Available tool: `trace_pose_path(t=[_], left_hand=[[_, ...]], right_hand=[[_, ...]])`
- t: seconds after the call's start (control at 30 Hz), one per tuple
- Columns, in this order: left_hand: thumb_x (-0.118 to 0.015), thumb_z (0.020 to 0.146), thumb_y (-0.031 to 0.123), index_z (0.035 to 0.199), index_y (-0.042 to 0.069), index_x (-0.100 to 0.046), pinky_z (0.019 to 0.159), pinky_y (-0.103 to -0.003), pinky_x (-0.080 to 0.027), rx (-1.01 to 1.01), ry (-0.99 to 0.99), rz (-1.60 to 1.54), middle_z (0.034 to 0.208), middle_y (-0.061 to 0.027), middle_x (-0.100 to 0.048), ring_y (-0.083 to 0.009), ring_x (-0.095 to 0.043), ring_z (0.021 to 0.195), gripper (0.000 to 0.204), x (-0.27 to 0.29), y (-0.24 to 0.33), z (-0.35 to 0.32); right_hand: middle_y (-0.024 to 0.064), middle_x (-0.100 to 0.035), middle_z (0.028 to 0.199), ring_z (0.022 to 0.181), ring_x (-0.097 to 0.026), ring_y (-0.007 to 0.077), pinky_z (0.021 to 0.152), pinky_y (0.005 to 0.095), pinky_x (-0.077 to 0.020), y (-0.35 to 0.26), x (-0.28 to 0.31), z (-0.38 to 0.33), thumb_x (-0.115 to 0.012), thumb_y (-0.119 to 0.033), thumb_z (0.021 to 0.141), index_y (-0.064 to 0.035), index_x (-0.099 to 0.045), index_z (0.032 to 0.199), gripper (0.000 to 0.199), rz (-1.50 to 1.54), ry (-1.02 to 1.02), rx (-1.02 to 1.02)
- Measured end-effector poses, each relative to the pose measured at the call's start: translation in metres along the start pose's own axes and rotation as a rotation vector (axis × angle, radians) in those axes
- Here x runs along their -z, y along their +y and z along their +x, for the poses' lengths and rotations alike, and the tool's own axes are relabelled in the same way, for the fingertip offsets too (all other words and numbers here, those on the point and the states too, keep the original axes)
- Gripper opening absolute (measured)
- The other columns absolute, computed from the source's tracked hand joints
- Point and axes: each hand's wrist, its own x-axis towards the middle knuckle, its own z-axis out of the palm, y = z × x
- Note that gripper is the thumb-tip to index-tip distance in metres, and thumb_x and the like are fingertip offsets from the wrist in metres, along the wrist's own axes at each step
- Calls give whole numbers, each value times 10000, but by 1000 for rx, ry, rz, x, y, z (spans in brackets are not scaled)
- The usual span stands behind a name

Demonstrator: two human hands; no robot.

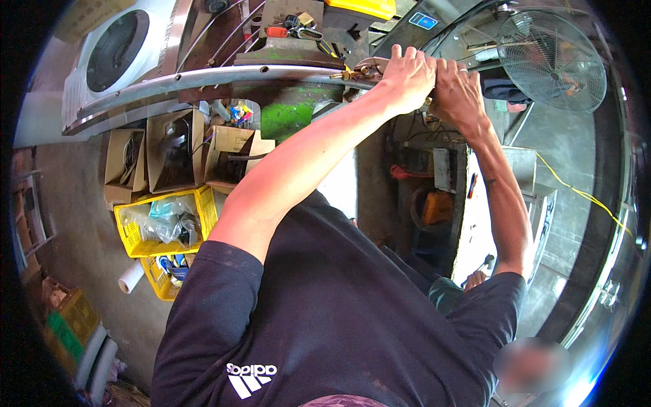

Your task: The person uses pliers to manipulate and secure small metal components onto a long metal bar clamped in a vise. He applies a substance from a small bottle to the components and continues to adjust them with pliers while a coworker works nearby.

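Mostly bright; hard glare lower R nr rim; L forearm (312, 154) v. bright, T-shirt (366, 305) dark; fisheye bends edges, corners blk; oval blur lower R.

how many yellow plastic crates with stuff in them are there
2. The upper crate is at left, just below the open cardboard boxes in the picture; the lower crate, partly hidden, is just beneath it. More could be out of sight.

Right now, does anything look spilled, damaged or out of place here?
The green metal block beside the long metal bar has dark patches in its paint, so it looks worn. No spill stands out. What lies under the left hand and right hand is mostly hidden.
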Motion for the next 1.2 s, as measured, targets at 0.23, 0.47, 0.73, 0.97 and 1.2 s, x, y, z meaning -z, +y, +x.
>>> trace_pose_path(t=[0.23,0.47,0.73,0.97,1.2], left_hand=[[-610,919,88,1259,-28,-570,1026,-630,-415,-198,-42,-30,1288,-226,-594,-373,-540,1262,361,3,-5,-13],[-583,937,145,1257,35,-567,1059,-625,-397,-327,90,11,1266,-165,-603,-352,-541,1262,338,-6,-7,-33],[-641,923,105,1330,88,-535,1101,-578,-385,-469,17,-59,1264,-59,-636,-239,-578,1265,421,8,-12,-53],[-622,923,74,1320,133,-560,1017,-522,-416,-599,-31,-108,1259,-41,-650,-234,-606,1243,406,25,-27,-63],[-592,945,93,1366,165,-571,1034,-518,-400,-702,4,-120,1293,-40,-620,-247,-553,1293,427,30,-38,-71]], right_hand=[[187,-665,1139,1129,-658,398,922,570,-503,-28,14,-25,-786,-271,780,-21,-553,1225,561,-8,-145,-226],[224,-695,1164,1118,-686,398,937,606,-488,-61,38,-44,-671,-264,916,2,-615,1203,395,47,-233,-394],[310,-657,1203,1159,-647,497,993,643,-465,-89,71,-65,-636,-297,843,71,-541,1246,554,151,-404,-494],[345,-638,1231,1158,-640,485,1016,528,-498,-107,113,-78,-676,-554,848,106,-537,1216,768,360,-499,-496],[375,-686,1133,1078,-693,485,960,508,-548,-121,124,-79,-663,-609,817,165,-549,1204,874,467,-521,-553]])
